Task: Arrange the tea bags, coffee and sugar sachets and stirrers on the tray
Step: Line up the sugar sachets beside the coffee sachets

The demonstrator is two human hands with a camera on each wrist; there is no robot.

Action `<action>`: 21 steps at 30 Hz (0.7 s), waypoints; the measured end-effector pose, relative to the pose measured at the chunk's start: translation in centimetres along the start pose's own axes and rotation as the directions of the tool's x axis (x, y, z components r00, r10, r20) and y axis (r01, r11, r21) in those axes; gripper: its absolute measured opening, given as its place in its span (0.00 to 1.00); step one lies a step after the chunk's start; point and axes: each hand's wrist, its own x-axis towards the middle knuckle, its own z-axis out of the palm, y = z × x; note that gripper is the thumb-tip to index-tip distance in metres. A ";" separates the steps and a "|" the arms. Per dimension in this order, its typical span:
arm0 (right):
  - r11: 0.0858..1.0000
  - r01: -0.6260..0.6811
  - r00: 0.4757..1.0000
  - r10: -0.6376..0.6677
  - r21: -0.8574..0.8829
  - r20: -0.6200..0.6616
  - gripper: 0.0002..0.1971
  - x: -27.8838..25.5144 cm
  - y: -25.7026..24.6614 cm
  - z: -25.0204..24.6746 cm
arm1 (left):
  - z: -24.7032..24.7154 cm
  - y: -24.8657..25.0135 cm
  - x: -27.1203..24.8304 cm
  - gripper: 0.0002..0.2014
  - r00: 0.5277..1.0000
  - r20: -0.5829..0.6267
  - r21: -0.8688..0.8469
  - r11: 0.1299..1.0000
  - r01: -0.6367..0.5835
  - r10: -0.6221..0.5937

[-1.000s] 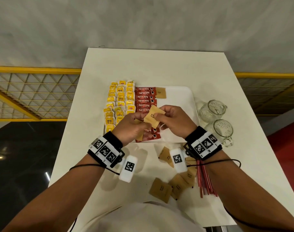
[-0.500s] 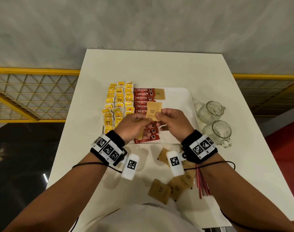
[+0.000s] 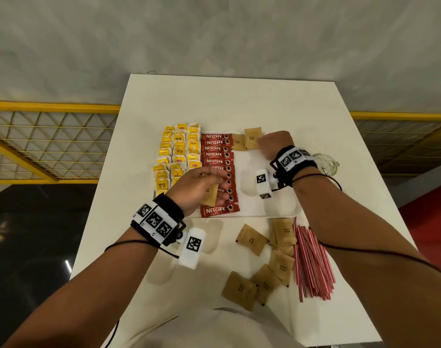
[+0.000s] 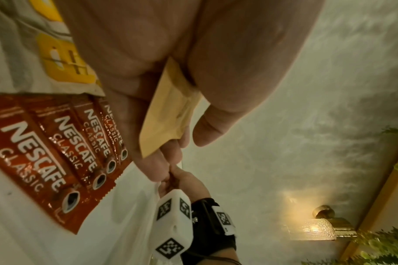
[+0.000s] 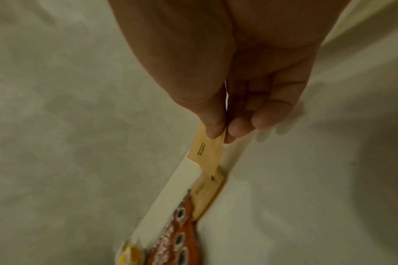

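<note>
A white tray [image 3: 249,187] carries rows of yellow tea bags [image 3: 179,151] and a column of red coffee sachets [image 3: 216,162]. One brown sugar sachet [image 3: 238,141] lies at the tray's far edge beside the coffee. My right hand [image 3: 272,144] pinches a second brown sugar sachet [image 3: 252,139] [image 5: 207,148] next to it, low over the tray's far rim. My left hand [image 3: 199,187] hovers over the coffee column and holds several brown sugar sachets [image 3: 210,197] [image 4: 168,111] between thumb and fingers.
Loose brown sugar sachets [image 3: 252,239] lie on the white table [image 3: 214,101] near its front edge, beside a bundle of red stirrers [image 3: 312,262]. A glass jar [image 3: 325,162] stands right of the tray, partly behind my right wrist. A yellow railing runs behind the table.
My right hand has carried one sugar sachet from in front of me to the tray's far edge. My left hand stayed over the coffee column with the remaining sachets.
</note>
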 end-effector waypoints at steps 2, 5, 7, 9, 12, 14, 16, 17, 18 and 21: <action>0.999 -0.037 0.999 0.037 -0.037 0.006 0.10 1.0 0.9 0.3 | -0.2 0.0 0.1 0.10 1.000 -0.009 -0.004 1.000 0.002 -0.002; 0.996 -0.065 0.998 0.063 -0.057 -0.027 0.15 1.7 1.3 0.8 | -0.4 -0.2 0.1 0.09 1.000 -0.017 0.001 1.000 0.005 -0.005; 0.995 -0.070 0.996 0.064 -0.076 -0.069 0.14 2.0 1.4 1.2 | -0.6 -0.4 0.2 0.09 1.000 -0.023 0.008 1.000 0.011 -0.011; 0.990 -0.073 0.993 0.061 -0.123 -0.098 0.13 1.9 1.3 1.5 | -0.6 -0.5 0.2 0.09 1.000 -0.025 0.014 1.000 0.016 -0.016; 0.985 -0.065 0.993 0.048 -0.161 -0.109 0.14 1.5 1.0 1.5 | -0.8 -0.5 0.2 0.09 0.999 -0.031 0.012 1.000 0.017 -0.017; 0.983 -0.057 0.993 0.039 -0.173 -0.109 0.15 1.6 1.1 1.5 | -0.8 -0.5 0.2 0.10 1.000 -0.027 0.010 1.000 0.014 -0.014; 0.982 -0.057 0.993 0.037 -0.178 -0.112 0.16 1.8 1.1 1.5 | -0.8 -0.4 0.1 0.10 1.000 -0.020 0.006 1.000 0.010 -0.010; 0.982 -0.053 0.993 0.033 -0.180 -0.112 0.15 1.8 1.1 1.5 | -0.8 -0.5 0.2 0.10 1.000 -0.020 0.003 1.000 0.007 -0.007; 0.982 -0.052 0.993 0.032 -0.181 -0.111 0.16 1.8 1.2 1.5 | -0.9 -0.5 0.1 0.10 1.000 -0.020 -0.001 1.000 0.005 -0.005; 0.981 -0.053 0.995 0.036 -0.184 -0.096 0.17 1.8 1.2 1.5 | -0.9 -0.5 0.1 0.10 1.000 -0.021 -0.020 1.000 0.003 -0.003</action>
